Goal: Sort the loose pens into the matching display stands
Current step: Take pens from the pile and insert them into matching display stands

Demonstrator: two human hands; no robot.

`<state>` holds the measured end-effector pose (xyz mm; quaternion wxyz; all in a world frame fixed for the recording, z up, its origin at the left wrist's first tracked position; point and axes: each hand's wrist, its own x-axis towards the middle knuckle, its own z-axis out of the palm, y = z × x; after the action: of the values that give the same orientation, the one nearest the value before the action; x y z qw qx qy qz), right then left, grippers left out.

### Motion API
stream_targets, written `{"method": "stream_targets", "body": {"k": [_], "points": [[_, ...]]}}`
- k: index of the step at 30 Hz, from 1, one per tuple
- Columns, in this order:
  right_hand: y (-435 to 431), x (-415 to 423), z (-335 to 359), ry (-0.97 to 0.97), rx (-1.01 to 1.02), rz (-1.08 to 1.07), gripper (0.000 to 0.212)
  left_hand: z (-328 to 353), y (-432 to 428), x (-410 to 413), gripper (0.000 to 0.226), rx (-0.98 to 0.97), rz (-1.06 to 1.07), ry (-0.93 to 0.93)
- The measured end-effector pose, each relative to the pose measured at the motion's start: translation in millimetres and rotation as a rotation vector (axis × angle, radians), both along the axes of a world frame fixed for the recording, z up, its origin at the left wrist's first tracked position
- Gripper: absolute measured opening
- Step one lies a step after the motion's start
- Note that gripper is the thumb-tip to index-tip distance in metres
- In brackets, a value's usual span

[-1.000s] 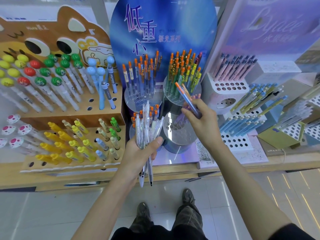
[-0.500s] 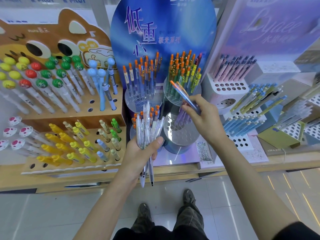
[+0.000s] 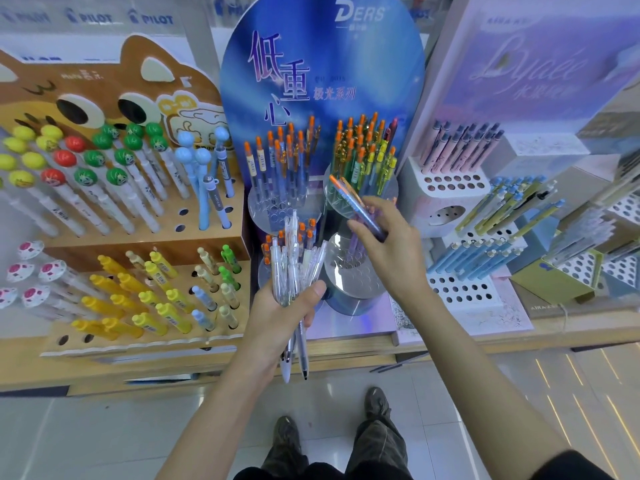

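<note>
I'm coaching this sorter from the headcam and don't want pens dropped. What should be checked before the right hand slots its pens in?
1. Grip of right hand on the orange-capped pens: ok.
2. Grip of left hand on the clear pens: ok.
3. Orange caps match pens already in the blue stand: ok.
4. Free holes in the front right cylinder: ok.
5. Held pens upright over a hole: not ok, tilted.
6. Tips pointing down: cannot tell, hidden behind the hand.
</note>
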<state>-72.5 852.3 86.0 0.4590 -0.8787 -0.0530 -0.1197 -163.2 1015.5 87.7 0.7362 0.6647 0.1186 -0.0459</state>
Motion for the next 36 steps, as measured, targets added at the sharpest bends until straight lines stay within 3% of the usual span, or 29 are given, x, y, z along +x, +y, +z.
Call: {"method": "stream_targets", "body": {"k": [3, 10, 15, 19, 23, 26, 28, 36], "points": [[0, -1, 5, 0.034, 0.131, 0.058, 0.032, 0, 3, 1, 0.018, 0.003, 0.009, 0.010], [3, 4, 9, 0.012, 0.098, 0.031, 0.012, 0, 11, 2, 0.033, 0.010, 0.029, 0.023], [13, -20, 13, -0.012, 0.288, -0.003, 0.018, 2, 27, -5, 0.024, 0.013, 0.100, 0.036], [33, -36, -3, -0.018, 0.225, -0.002, 0.019, -2, 44, -12, 0.022, 0.023, 0.159, 0.083], [44, -40, -19, 0.101, 0.191, 0.057, 0.017, -5, 55, -15, 0.015, 0.030, 0.176, 0.061], [50, -41, -28, 0.148, 0.168, 0.105, 0.004, -6, 61, -17, 0.012, 0.023, 0.189, 0.058], [51, -42, -32, 0.160, 0.161, 0.108, 0.011, -8, 64, -19, 0.011, 0.034, 0.181, 0.050], [48, -68, -52, 0.276, 0.327, 0.049, 0.011, -19, 67, -22, 0.019, 0.085, 0.153, 0.032]]}}
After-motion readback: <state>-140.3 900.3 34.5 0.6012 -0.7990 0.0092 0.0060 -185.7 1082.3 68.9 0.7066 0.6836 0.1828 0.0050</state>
